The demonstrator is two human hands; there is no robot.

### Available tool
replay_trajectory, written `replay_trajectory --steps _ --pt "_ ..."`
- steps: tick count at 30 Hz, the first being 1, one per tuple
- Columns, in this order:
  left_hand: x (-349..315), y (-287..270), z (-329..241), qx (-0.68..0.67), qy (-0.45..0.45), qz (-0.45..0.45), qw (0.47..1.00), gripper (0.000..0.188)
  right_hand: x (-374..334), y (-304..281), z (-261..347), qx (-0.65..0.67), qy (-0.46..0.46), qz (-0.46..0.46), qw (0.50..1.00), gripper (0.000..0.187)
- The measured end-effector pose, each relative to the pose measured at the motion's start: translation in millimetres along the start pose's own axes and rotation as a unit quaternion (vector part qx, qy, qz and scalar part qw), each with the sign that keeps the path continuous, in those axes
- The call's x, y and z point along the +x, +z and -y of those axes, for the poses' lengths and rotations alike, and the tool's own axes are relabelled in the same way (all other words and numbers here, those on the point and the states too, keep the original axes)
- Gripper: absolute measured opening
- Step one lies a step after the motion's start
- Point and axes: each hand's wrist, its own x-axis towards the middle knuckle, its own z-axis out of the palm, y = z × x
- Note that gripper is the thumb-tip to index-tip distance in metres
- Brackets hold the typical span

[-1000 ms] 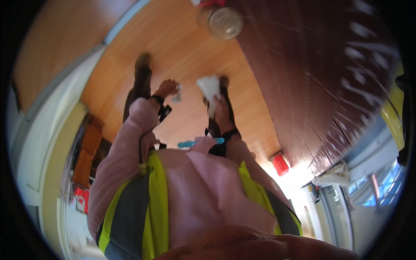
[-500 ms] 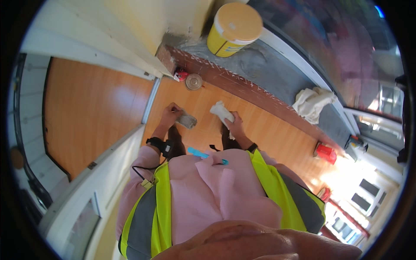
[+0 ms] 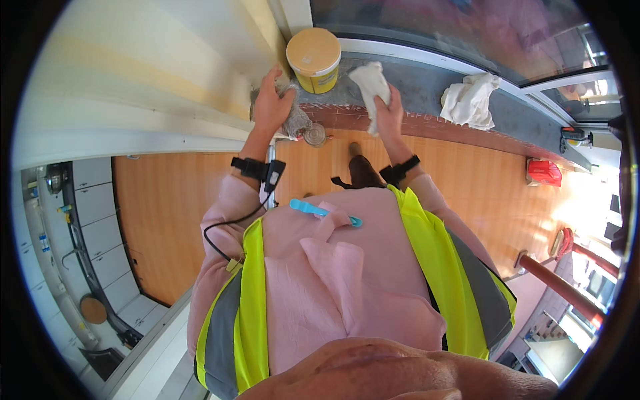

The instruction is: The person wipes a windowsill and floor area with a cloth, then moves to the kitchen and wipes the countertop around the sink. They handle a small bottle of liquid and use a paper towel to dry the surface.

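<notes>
Near the left end of the window ledge is my left hand (image 3: 270, 107), its fingers reaching up along the wall. A grey, crumpled, mesh-like bundle (image 3: 297, 121) lies against its thumb side and seems gripped there; part of the hold is hidden. My right hand (image 3: 390, 117) is closed on a white cloth (image 3: 371, 88), which is raised in front of the ledge with its top spread upward. Between the hands, a yellow bucket (image 3: 313, 61) with a tan lid stands on the ledge.
A second white cloth (image 3: 471, 100) is heaped on the grey ledge (image 3: 417, 83), right of my hand. A round, clear dish-like object (image 3: 315, 135) sits low by the ledge's reddish front. A red object (image 3: 543, 172) lies on the wooden floor (image 3: 460, 167). Beside my left arm is a white door frame (image 3: 133, 150).
Both hands have risen and moved forward from low over the floor to the ledge, carrying the grey bundle and white cloth. My view has turned, so the bucket appears further left.
</notes>
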Motion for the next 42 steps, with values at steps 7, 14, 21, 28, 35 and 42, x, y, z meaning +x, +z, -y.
replay_trajectory --steps 7,14,21,28,35,42 --pt "59 18 7 -0.148 -0.137 0.167 0.965 0.081 66 59 16 0.031 -0.016 0.203 0.979 0.049" --pt "36 26 -17 -0.153 -0.163 0.121 0.967 0.072 70 59 10 0.092 -0.061 0.229 0.967 0.053" --pt "25 30 -20 -0.101 -0.177 0.115 0.972 0.084 84 39 28 0.026 -0.019 0.314 0.949 0.051" --pt "9 7 -20 0.078 -0.153 0.060 0.983 0.085 91 14 -1 -0.024 -0.061 0.215 0.974 0.046" --pt "-6 -4 -31 -0.159 -0.208 0.170 0.950 0.043 97 -15 -47 -0.209 -0.100 0.144 0.962 0.062" --pt "11 19 -56 -0.262 -0.325 0.174 0.892 0.053 70 22 24 -0.159 -0.315 0.249 0.902 0.074"
